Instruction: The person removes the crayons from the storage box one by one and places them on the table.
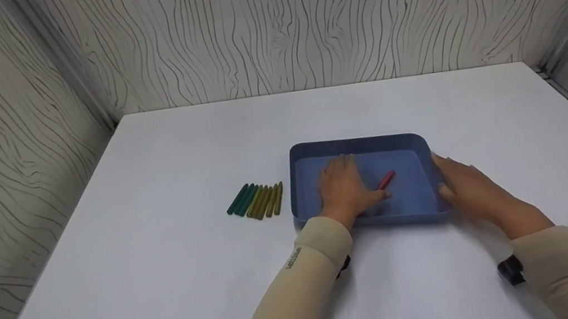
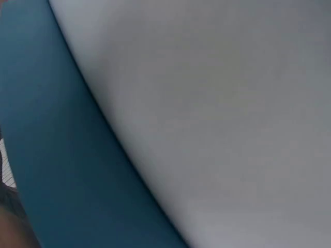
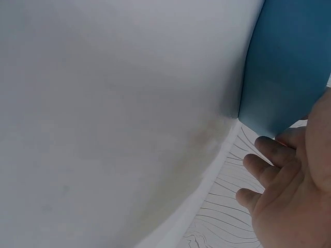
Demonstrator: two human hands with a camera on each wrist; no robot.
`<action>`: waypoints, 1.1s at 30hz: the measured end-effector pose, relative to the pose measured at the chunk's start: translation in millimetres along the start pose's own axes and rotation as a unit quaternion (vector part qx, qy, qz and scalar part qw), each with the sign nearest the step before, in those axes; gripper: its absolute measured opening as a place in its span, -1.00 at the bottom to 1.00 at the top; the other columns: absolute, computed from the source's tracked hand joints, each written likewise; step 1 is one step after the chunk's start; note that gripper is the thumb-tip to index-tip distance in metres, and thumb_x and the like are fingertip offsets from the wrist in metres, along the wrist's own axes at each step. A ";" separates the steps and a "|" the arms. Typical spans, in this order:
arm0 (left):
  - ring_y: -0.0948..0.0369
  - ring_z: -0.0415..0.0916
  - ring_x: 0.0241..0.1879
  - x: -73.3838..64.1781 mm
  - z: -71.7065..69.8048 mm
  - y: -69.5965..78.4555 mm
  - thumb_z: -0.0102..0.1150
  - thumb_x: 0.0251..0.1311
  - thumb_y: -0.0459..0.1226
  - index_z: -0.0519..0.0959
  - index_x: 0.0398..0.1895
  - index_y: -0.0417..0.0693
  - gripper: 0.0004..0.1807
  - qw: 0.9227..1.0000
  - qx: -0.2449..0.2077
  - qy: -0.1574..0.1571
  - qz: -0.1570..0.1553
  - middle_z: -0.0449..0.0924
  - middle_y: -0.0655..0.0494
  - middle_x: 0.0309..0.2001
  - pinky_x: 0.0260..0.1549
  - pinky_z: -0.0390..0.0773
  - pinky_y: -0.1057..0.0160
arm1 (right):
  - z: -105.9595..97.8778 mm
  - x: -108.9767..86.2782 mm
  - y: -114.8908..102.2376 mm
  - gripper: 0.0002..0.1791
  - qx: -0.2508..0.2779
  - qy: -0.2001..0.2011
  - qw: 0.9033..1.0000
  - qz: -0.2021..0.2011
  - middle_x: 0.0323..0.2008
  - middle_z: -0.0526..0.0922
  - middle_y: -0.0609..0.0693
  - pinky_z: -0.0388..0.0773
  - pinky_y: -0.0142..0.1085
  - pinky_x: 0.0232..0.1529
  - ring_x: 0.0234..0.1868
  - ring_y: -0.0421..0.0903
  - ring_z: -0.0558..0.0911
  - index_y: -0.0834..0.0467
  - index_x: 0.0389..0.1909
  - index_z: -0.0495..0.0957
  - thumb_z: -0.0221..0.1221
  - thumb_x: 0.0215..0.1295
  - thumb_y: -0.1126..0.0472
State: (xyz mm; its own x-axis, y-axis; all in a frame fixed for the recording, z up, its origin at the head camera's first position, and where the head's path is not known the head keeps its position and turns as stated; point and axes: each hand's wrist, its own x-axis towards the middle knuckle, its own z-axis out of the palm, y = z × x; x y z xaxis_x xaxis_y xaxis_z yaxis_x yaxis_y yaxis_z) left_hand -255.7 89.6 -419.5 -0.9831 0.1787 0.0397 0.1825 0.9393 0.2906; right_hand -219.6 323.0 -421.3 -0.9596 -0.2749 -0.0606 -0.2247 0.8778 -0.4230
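Observation:
A shallow blue tray [image 1: 389, 221] lies on the table, with a red crayon [image 1: 386, 179] inside it. My left hand [image 1: 343, 187] reaches over the near wall into the tray, back up, fingers pointing to the far side. Its thumb is out to the right, right at the crayon's near end; the palm side is hidden. Along the tray's right wall is my right hand [image 1: 471, 188], fingers extended at the outside. In the right wrist view, these fingers [image 3: 259, 169] are loosely spread beside the tray's outer wall [image 3: 282, 67].
Left of the tray, several crayons [image 1: 258, 201] lie side by side in a row, dark green through olive and yellowish. They rest on the white table [image 1: 165, 267]. Wood-patterned panels [image 1: 264, 27] stand behind the table and at both sides.

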 end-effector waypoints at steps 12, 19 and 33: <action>0.20 0.40 0.10 -4.2 8.2 10.0 0.51 -0.23 0.11 0.52 0.19 -0.01 -0.17 0.993 -0.118 -0.010 0.000 0.50 0.14 0.06 0.09 0.35 0.28 | 1.9 -0.3 2.7 -0.30 -0.001 0.007 1.000 -0.003 0.36 0.00 0.48 -0.14 0.22 0.28 0.36 0.39 -0.01 0.40 0.44 -0.16 -0.09 0.41 0.27; 0.26 0.45 0.02 -2.8 12.8 11.3 0.55 -0.19 -0.06 0.57 0.14 0.00 -0.29 0.986 -0.163 -0.015 0.014 0.57 0.21 -0.05 0.00 0.39 0.36 | 3.4 0.5 3.5 -0.30 -0.005 0.011 1.000 -0.005 0.35 0.02 0.47 -0.13 0.22 0.28 0.35 0.40 0.00 0.41 0.44 -0.14 -0.07 0.40 0.28; 0.30 0.51 -0.20 0.0 12.3 13.6 0.45 -0.02 -0.20 0.68 -0.07 -0.01 -0.62 0.987 -0.159 -0.019 -0.006 0.62 0.24 -0.25 -0.18 0.46 0.37 | 0.4 0.6 1.5 -0.30 -0.006 0.012 1.000 -0.014 0.34 0.02 0.49 -0.10 0.23 0.27 0.34 0.41 0.01 0.41 0.43 -0.14 -0.08 0.39 0.29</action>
State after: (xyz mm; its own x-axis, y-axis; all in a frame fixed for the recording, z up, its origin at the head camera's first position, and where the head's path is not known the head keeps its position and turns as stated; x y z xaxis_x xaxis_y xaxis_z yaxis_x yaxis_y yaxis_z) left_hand -253.0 106.0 -427.3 -0.9829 0.1843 0.0006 0.1509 0.8029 0.5767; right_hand -220.4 324.0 -422.4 -0.9568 -0.2893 -0.0272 -0.2527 0.8747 -0.4135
